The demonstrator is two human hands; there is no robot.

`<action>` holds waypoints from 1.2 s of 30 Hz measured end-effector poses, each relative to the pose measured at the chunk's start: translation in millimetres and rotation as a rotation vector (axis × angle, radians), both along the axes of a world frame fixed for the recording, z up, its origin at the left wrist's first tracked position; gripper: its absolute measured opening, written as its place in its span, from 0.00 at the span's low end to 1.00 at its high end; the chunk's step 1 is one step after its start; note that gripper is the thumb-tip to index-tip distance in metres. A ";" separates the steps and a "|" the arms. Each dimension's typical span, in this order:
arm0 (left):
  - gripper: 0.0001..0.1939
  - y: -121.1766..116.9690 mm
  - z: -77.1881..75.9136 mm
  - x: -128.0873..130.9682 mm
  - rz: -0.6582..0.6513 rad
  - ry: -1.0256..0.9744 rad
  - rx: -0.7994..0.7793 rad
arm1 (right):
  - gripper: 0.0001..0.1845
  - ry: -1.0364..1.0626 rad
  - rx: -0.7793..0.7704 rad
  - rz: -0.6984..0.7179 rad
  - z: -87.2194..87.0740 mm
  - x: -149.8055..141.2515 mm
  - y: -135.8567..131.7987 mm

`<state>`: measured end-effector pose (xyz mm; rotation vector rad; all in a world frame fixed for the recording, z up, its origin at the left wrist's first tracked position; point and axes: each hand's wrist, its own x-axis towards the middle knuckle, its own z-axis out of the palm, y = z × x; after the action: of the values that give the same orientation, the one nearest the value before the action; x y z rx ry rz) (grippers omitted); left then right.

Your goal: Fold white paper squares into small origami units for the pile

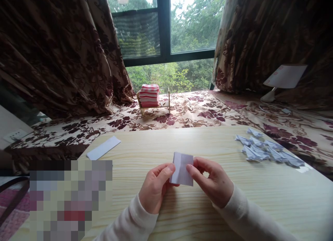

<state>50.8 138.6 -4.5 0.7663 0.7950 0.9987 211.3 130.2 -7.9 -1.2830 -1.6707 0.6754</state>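
A small folded piece of white paper (182, 168) is held upright above the pale wooden table (208, 213). My left hand (154, 187) pinches its left edge with thumb and fingers. My right hand (213, 182) pinches its right edge, fingers curled behind. Both wrists wear cream sleeves and rest low over the table.
Several folded paper pieces (267, 151) lie in a heap at the table's right. A flat white paper strip (103, 147) lies at the left edge. Beyond, a floral cloth carries a small wooden rack with striped fabric (149, 95); a white lamp (283, 78) stands at right.
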 end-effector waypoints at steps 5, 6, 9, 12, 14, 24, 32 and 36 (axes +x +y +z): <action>0.16 0.2 0.9 0.6 -0.019 -0.026 -0.039 | 0.05 0.036 0.049 -0.054 -7.9 -2.1 0.9; 0.17 0.2 1.0 0.5 -0.023 -0.030 -0.048 | 0.07 0.063 0.067 -0.063 -8.2 -3.0 0.5; 0.18 0.4 0.6 0.5 -0.034 -0.049 -0.070 | 0.25 0.126 0.103 -0.093 -6.7 -5.3 -1.6; 0.19 0.5 0.5 1.0 -0.041 -0.081 -0.097 | 0.29 0.121 0.120 -0.093 -5.1 -5.9 -2.7; 0.18 0.3 1.1 1.8 -0.046 -0.108 -0.110 | 0.28 0.115 0.136 -0.083 -5.8 -5.5 -2.2; 0.14 -3.3 3.6 5.4 -0.028 0.007 0.047 | 0.04 -0.007 0.311 -0.082 -2.7 -2.7 -0.5; 0.14 -3.7 -0.6 3.3 0.041 0.185 0.115 | 0.09 0.059 0.063 0.133 1.1 -5.1 -3.6; 0.12 -1.2 0.5 1.2 0.089 0.223 0.139 | 0.07 0.090 0.023 0.129 3.2 -6.9 -5.6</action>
<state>52.0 137.4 -3.9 0.9810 0.9655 1.0686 204.3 124.6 -4.7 -1.1194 -1.6924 0.7769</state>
